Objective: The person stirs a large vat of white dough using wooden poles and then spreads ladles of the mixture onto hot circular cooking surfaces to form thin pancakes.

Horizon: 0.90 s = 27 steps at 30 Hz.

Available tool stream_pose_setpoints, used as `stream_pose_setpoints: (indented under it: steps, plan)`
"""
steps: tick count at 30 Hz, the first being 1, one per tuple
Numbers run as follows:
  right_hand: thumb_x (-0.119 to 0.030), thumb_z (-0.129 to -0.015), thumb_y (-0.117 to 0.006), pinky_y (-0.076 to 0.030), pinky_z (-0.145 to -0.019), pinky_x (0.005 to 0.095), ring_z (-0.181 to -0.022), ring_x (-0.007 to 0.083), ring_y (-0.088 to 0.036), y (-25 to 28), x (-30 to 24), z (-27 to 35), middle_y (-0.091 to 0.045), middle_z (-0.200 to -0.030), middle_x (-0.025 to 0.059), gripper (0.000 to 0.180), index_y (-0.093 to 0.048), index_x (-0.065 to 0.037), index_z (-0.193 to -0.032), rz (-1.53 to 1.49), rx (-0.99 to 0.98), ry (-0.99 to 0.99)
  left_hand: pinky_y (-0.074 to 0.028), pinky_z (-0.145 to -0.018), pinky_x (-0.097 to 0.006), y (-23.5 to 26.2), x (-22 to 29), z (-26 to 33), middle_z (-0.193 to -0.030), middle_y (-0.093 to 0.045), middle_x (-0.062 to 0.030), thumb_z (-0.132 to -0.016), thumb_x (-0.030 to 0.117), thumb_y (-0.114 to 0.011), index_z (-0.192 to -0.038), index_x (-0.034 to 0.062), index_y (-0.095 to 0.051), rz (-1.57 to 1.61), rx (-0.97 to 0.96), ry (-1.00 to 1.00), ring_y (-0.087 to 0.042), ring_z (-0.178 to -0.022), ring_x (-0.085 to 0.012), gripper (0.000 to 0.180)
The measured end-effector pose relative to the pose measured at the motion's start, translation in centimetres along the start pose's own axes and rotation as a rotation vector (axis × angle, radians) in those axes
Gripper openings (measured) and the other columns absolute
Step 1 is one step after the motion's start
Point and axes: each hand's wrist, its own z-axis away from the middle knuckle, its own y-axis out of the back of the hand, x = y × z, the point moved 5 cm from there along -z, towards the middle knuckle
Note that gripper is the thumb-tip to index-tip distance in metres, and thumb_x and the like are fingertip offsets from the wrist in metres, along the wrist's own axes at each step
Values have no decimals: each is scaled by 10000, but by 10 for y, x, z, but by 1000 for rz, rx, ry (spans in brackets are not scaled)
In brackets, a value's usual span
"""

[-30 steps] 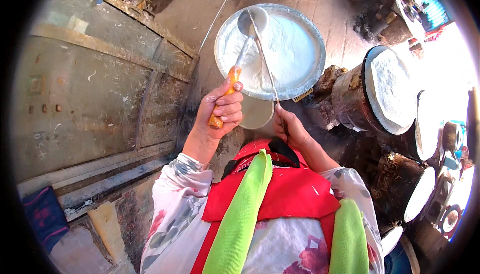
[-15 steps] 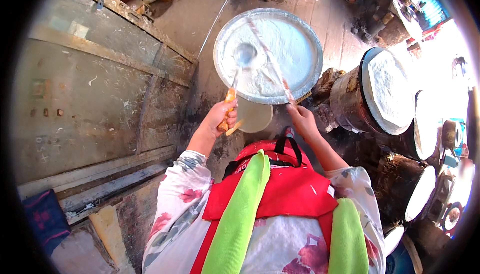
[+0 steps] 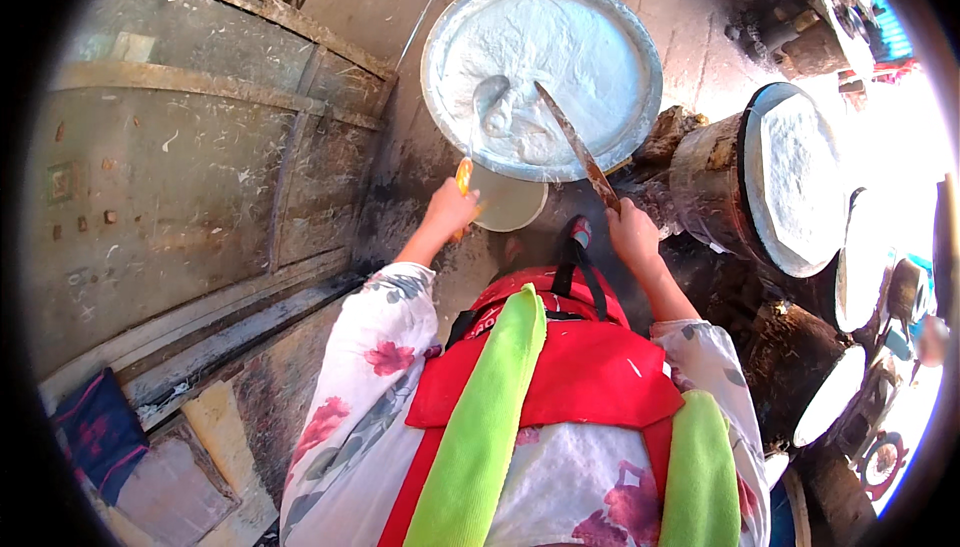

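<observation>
A wide round metal basin [image 3: 436, 112] holds a thick white mass with a rough, churned surface. My left hand [image 3: 451, 209] is closed around the orange handle of a ladle [image 3: 489, 94], whose bowl rests at the white mass left of centre. A long, flat brown stick [image 3: 580, 147] is gripped in my right hand [image 3: 633, 234]; its tip points up and left over the mass, near the ladle. Beneath the basin's near edge, a pale round tub [image 3: 515, 203] shows in part.
To the right stands a large dark drum [image 3: 708, 179] with a white-covered round top [image 3: 800, 177], and more drums [image 3: 800, 367] stand nearer me. A stained panel wall [image 3: 190, 177] runs along the left. A blue cloth [image 3: 98, 434] lies at lower left.
The basin sits higher in view and looks larger. The ladle's bowl is turned edge-on, and its white mass is more churned. My right hand has moved right, with the stick's tip lower.
</observation>
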Motion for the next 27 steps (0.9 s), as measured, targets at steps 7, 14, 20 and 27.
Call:
stream_pose_setpoints:
  steps: [7, 14, 20, 27]
  plan:
    - [-262, -892, -520, -512, -661, 480, -729, 387, -644, -19, -5, 11, -648, -762, 220, 243, -534, -20, -901, 90, -151, 94, -431, -395, -324, -63, -15, 27, -604, -527, -54, -894, 276, -578, -920, 46, -474, 639, -254, 172, -523, -424, -173, 254]
    - [-308, -889, -519, -496, -670, 502, -724, 409, -626, -48, -5, 34, -634, -754, 235, 287, -538, -22, -868, -25, -205, 125, -325, -440, -214, -65, 12, 51, -592, -388, 60, -940, 289, -529, -896, 129, -465, 1384, -651, 308, -377, -457, -51, 178]
    - [-398, -895, -526, -463, -683, 459, -797, 416, -609, -71, -1, 37, -625, -765, 234, 403, -577, 2, -898, -479, -350, 5, -311, -438, -220, -55, 30, 69, -590, -385, 52, -948, 280, -515, -866, 131, -466, 1710, -794, 245, -380, -465, -61, 177]
    - [-400, -882, -537, -468, -656, 472, -758, 416, -602, -51, -32, 45, -616, -746, 232, 368, -544, -36, -832, -309, -117, 83, -324, -443, -212, -23, 49, 91, -593, -401, 58, -961, 257, -485, -886, 106, -499, 1507, -607, 118, -381, -451, -51, 169]
